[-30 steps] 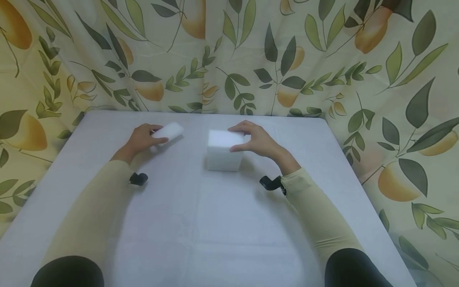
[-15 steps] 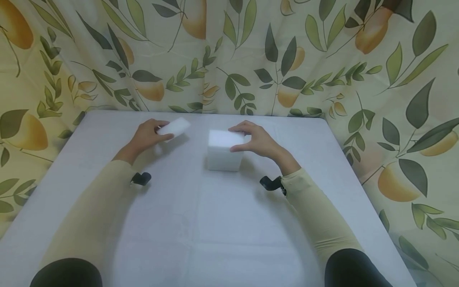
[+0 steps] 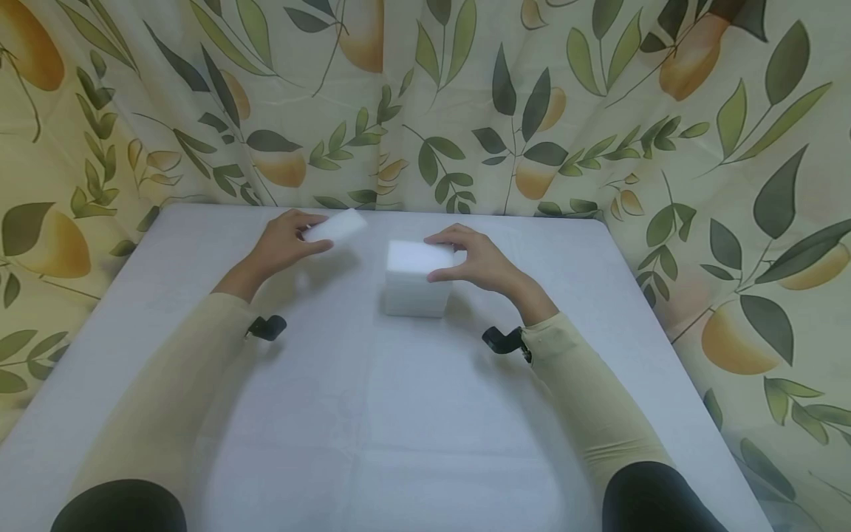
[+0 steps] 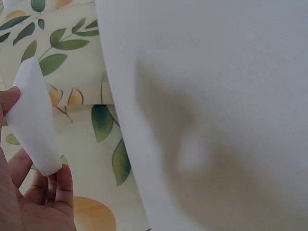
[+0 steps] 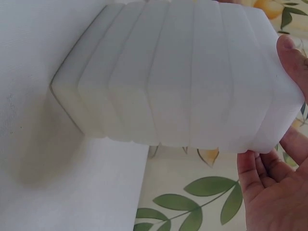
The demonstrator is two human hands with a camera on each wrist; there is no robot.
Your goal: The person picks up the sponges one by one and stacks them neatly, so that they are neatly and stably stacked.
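Note:
My left hand (image 3: 282, 244) pinches a white block, likely a melamine sponge (image 3: 342, 224), between thumb and fingers. It is raised over the back of the table, tilted, with its shadow below. In the left wrist view this sponge (image 4: 36, 118) spans from the thumb to the curled fingertips of the hand (image 4: 36, 202). To its right stands an upright stack of several like sponges (image 3: 415, 287). My right hand (image 3: 488, 260) grips its upper part, thumb on the near side and fingers behind. The right wrist view shows the stack's layers (image 5: 168, 86) held at the top by the hand (image 5: 279, 195).
A white cloth covers the table (image 3: 372, 414), whose back edge runs just behind the sponges. A curtain (image 3: 432, 96) printed with leaves and fruit hangs behind and at both sides. Small black cameras sit at the left wrist (image 3: 267, 327) and right wrist (image 3: 501, 340).
My left hand has lifted its sponge and carried it to the right and toward the back, closer to the stack. The right hand and the stack have stayed in place.

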